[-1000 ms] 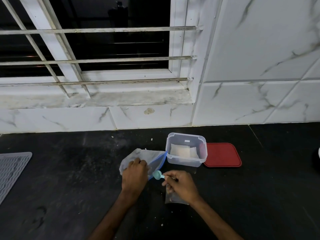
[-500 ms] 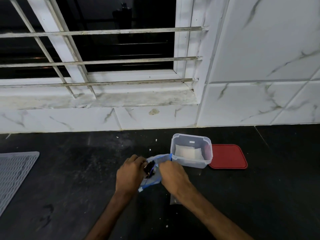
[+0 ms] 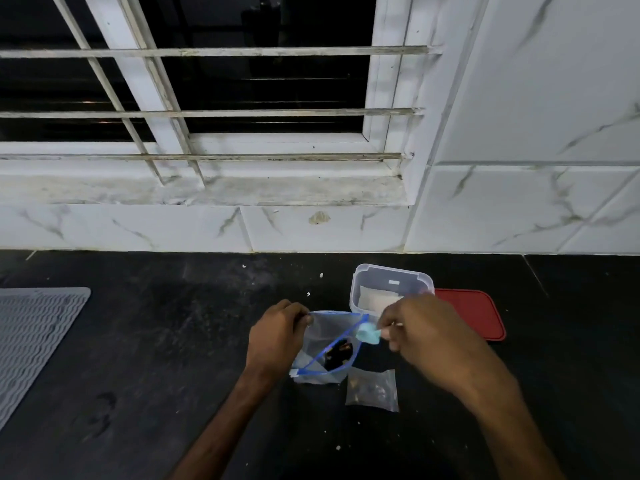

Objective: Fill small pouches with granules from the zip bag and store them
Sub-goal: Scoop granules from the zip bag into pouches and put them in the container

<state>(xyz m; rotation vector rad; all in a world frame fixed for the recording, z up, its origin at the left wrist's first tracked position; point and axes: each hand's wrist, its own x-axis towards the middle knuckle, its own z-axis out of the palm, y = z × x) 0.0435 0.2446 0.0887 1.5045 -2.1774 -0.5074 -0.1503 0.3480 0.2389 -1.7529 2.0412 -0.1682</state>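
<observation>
Head view, 12 = toward the wall.

L hand [image 3: 277, 336] pinches the far-left rim of the bag [image 3: 323, 336], thumb and fingers curled on the film, propping the mouth open. The blue zip line runs approx 7-to-1 o'clock, so the opening's long axis is diagonal. Dark granules [image 3: 339, 355] sit low inside, toward the near end.

R hand [image 3: 426, 334] is closed narrow on the handle of the teal scoop [image 3: 367, 333]. The bowl points at 9 and sits right at the 1 o'clock corner of the mouth, touching or just off the zip; can't tell which. Can't tell if the scoop is loaded either.

Pouch [image 3: 372, 389] lies flat on the counter [image 3: 173, 358], just beside the bag at its 5 o'clock and at 6 from the scoop bowl, under the R wrist. It has some granules in it already. Which edge is its mouth: not clear.

Key relation, my read: R hand is nearer the pouch, L is tied up w/ the bag. If loaded, the scoop goes straight back toward 6; if empty, it dips toward 7 along the zip axis. The pouch lies flat w/ nothing holding it open, so spill risk there.

Box [image 3: 391, 271] stands at 12 from the R hand, open, a pale packet inside. Red lid [image 3: 474, 313] lies at its 3. Grey mat [image 3: 34, 334] is far off at 9.
</observation>
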